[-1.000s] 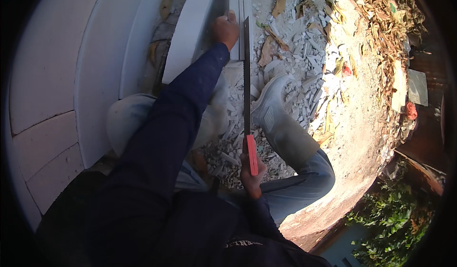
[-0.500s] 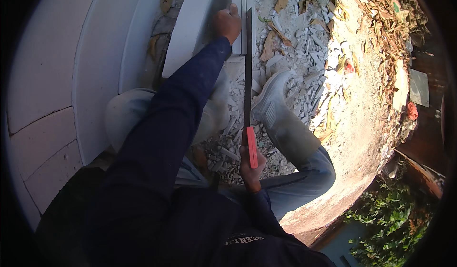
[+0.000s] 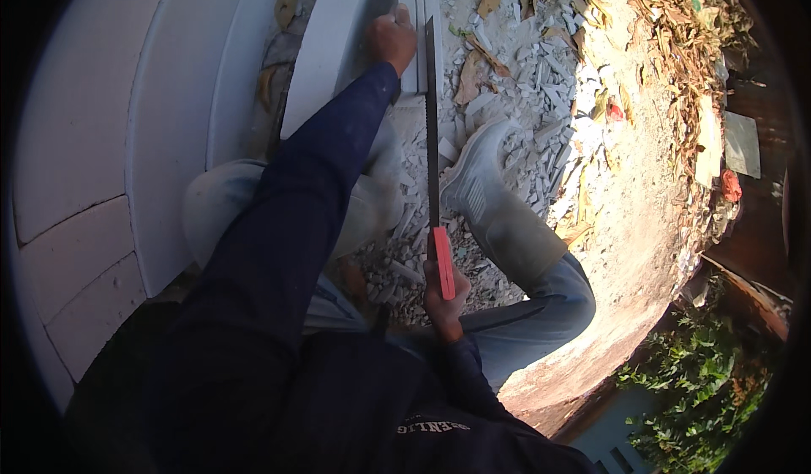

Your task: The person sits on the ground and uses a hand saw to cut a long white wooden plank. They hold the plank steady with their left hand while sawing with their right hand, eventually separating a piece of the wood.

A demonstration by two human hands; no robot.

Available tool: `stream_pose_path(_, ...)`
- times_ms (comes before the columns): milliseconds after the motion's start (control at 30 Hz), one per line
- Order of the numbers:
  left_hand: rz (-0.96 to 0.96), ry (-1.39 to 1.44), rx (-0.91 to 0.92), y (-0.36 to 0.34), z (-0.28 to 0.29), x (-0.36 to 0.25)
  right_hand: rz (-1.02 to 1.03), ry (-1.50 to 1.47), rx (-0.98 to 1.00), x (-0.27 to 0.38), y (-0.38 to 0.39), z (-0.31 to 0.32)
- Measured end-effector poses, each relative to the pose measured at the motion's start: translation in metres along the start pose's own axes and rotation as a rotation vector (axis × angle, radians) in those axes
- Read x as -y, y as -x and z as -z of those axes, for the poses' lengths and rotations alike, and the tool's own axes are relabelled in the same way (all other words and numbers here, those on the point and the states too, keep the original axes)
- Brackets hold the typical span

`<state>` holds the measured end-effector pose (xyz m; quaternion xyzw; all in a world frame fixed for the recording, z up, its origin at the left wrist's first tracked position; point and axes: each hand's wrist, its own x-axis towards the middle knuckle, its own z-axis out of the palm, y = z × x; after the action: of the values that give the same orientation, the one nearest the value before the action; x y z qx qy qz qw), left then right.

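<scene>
My right hand [image 3: 441, 309] is closed round the red handle [image 3: 442, 263] of a hand saw, low in the middle of the view. The saw's long dark blade [image 3: 432, 128] points straight away from me, and its far part lies over the end of a long pale grooved block [image 3: 415, 73]. My left hand [image 3: 392, 40] is closed at the left side of this block, thumb on top, its fingers partly hidden. To its left stands a wider white slab [image 3: 325, 60] with a shaded inner face.
White block walling [image 3: 93, 85] rises along the left. Broken white chips [image 3: 532, 94] and dry leaves [image 3: 470, 77] cover the ground around my boot [image 3: 486, 166]. A sunlit strip of ground [image 3: 634, 246], a leaf pile [image 3: 701, 18] and a green bush [image 3: 701, 389] lie to the right.
The saw and both hands keep nearly the same places against the block. The whole view has shifted slightly, so things appear a little further left.
</scene>
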<state>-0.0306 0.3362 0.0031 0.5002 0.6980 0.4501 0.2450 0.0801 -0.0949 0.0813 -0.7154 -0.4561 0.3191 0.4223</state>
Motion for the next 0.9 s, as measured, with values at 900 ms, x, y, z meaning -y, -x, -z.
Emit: stream_pose_path(900, -0.05, 0.002, -0.048, -0.005, 0.008, -0.001, 0.016, -0.044, 0.042, 0.028, -0.009, 0.011)
